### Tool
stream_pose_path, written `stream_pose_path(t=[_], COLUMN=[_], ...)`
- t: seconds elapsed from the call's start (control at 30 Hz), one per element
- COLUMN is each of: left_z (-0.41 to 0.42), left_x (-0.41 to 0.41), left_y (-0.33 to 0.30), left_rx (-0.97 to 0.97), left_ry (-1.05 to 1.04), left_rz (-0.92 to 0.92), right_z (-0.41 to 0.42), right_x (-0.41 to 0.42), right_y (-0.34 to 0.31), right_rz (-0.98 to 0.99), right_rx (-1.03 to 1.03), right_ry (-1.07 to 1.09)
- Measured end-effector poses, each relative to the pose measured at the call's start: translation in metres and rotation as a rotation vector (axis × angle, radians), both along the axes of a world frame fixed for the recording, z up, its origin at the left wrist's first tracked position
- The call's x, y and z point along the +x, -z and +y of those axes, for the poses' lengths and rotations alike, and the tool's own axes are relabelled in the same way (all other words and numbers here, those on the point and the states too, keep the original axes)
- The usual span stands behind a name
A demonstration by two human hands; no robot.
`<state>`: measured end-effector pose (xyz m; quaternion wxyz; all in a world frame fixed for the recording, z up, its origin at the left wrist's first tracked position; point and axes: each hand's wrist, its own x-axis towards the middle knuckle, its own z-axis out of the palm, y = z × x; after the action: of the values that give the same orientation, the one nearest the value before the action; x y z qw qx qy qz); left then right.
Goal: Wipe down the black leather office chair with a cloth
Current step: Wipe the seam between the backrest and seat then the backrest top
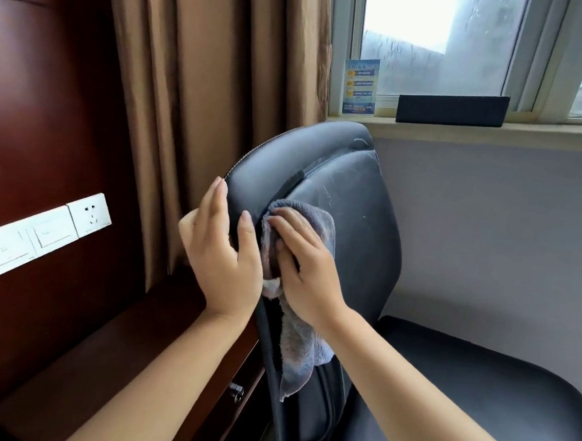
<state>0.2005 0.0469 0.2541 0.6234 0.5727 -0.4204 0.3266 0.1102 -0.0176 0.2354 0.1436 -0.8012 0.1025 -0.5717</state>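
Note:
The black leather office chair (360,200) stands in the middle, its backrest turned toward the curtain and its seat (460,415) low on the right. My left hand (224,252) grips the left edge of the backrest, thumb on the front and fingers behind. My right hand (298,263) presses a grey cloth (297,342) against the front of the backrest, fingers lying over the bunched top. The cloth's loose end hangs down along the backrest's edge.
Brown curtains (209,76) hang just behind the chair. A dark wood panel with white sockets and switches (38,235) is on the left above a wooden desk (118,353). A window sill (521,132) with a black strip runs behind the chair.

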Motion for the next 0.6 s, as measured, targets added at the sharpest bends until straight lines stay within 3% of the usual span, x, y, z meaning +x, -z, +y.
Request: stream_pose_path(t=[0.13,0.27,0.43,0.6], left_z=[-0.008,-0.017,-0.027,-0.031], left_x=[-0.004,0.003,0.012,0.014], left_y=[-0.007,-0.016,-0.027,-0.028], left_rx=[-0.029,-0.003,0.064,0.089], left_ry=[0.085,0.07,0.005,-0.001], left_rz=[0.041,-0.011,-0.054,-0.029], right_z=[-0.018,-0.026,-0.029,-0.05], right_x=[-0.001,0.003,-0.001,0.001], right_y=[-0.003,-0.008,-0.008,-0.015], right_rz=[0.045,0.055,0.086,0.092], right_rx=[-0.083,0.016,-0.128,0.053], right_ry=[-0.027,-0.025,-0.046,0.027])
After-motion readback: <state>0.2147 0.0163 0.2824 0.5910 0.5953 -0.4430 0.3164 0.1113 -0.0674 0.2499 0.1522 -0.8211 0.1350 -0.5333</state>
